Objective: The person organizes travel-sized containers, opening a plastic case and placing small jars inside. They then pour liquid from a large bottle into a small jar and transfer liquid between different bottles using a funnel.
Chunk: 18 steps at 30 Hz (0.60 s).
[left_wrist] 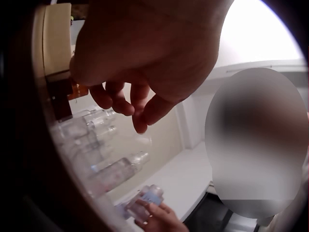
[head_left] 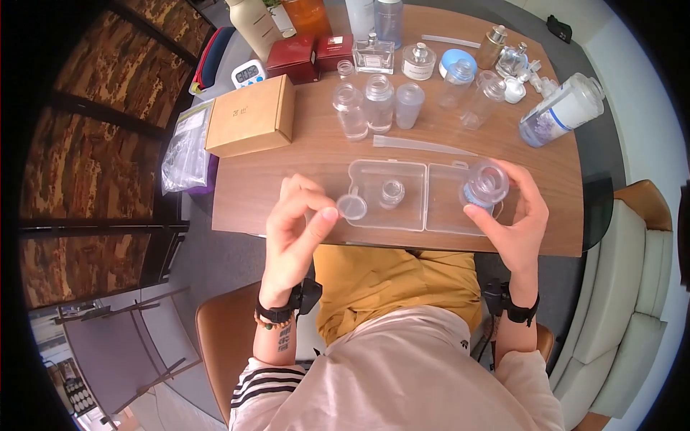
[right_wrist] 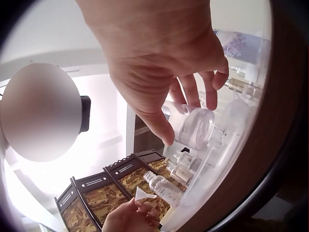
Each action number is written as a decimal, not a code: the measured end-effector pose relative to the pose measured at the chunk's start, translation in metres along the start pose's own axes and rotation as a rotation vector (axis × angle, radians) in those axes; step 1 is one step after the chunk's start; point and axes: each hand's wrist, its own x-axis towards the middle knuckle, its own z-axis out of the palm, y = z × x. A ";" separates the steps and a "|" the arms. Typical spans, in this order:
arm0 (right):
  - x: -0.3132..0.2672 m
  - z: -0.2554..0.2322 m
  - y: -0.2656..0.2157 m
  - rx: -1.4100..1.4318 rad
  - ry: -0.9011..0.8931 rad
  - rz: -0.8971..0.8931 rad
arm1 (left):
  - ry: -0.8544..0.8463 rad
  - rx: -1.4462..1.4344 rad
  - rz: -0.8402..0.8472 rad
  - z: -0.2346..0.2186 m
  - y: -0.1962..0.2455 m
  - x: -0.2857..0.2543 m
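My left hand [head_left: 298, 223] pinches a small clear funnel [head_left: 352, 207] by its edge, above the left half of an open clear plastic case [head_left: 426, 208]. In the right wrist view the funnel [right_wrist: 143, 194] shows its cone and short spout. A small clear glass jar [head_left: 392, 192] stands in that half, just right of the funnel. My right hand [head_left: 523, 215] grips a clear bottle [head_left: 487, 181] with a blue label, thumb on one side and fingers on the other, over the right half of the case. Its open mouth faces up toward the head camera.
Behind the case lies a frosted plastic strip [head_left: 417, 145]. Several clear bottles, including a frosted one [head_left: 409, 105], stand farther back. A cardboard box [head_left: 251, 116] sits at the left, and a large purple-patterned bottle [head_left: 562, 111] leans at the right. Perfume bottles [head_left: 374, 54] line the back.
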 end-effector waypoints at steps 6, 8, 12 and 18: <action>-0.005 0.003 0.016 0.032 -0.013 -0.031 | -0.046 0.558 0.190 0.001 -0.012 -0.006; -0.008 0.008 0.020 0.049 -0.022 -0.041 | -0.055 0.596 0.201 0.007 -0.013 -0.004; -0.016 0.015 0.030 0.147 0.016 -0.008 | -0.087 0.671 0.231 0.014 -0.019 -0.002; -0.014 0.015 0.028 0.082 -0.024 -0.010 | -0.110 0.738 0.245 0.016 -0.021 -0.001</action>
